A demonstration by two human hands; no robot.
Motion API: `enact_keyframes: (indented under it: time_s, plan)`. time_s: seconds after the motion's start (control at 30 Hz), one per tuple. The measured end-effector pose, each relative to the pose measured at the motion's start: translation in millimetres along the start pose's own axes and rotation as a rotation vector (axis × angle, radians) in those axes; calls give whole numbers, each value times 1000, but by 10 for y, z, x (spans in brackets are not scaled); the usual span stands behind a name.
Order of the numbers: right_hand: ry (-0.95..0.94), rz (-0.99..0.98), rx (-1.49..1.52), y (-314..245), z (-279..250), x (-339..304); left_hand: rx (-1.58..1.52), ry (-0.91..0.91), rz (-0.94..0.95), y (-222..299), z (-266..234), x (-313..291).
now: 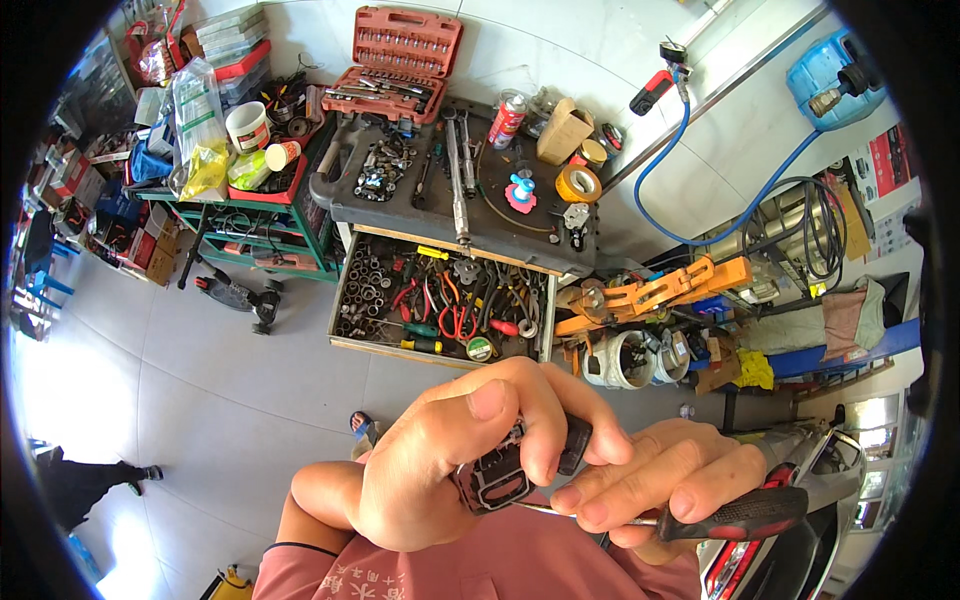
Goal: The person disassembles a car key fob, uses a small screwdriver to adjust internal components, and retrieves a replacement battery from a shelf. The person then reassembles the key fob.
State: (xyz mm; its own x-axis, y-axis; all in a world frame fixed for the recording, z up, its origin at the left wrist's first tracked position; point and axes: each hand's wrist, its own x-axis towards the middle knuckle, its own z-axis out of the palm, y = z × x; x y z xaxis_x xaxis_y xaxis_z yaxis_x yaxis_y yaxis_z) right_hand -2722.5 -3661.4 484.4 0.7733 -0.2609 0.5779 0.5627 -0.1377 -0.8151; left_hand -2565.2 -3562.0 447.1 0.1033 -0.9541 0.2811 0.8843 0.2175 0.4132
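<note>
So the left hand [420,465] has a small black plastic casing [500,478] pinched in its fingers, lower middle of the frame. Right hand [665,475], lower right, is gripping a black-and-red-handled screwdriver [745,514], thin metal shaft pointing at the casing; can't tell if it's touching. Open wooden-edged tool drawer [395,351] sits mid-frame, crammed with pliers [461,318].

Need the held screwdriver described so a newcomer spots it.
Find the pink shirt at bottom, then look up and right. There, the right hand holds the screwdriver, pointed toward the boxy black part in the left hand. Unlike that part, it has a black-and-red handle and thin metal shaft.
</note>
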Motion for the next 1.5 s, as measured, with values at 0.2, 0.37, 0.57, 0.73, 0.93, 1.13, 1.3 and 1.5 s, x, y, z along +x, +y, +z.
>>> enact_keyframes:
  time_s: [0.2,0.37,0.57,0.73,0.93,1.13,1.3,1.5]
  plan:
    - [-120,12,-81,11,-75,49,-2,53,18,-9,51,-65]
    - [-116,109,-139,-78,-20,84,38,49,28,3,52,-80]
    - [-162,237,-385,-216,55,249,5,102,26,-35,48,-83]
    - [-148,290,-507,-213,155,350,65,196,36,-13,28,-82]
    - [-178,265,-435,-163,177,380,32,228,49,-3,-23,-82]
    - [-267,94,-356,-57,64,322,-51,233,84,-16,-32,-27]
    - [-353,-102,-374,128,7,290,-63,193,199,-23,-113,-33]
    - [-330,-275,-417,211,2,123,-27,112,197,0,-133,-30]
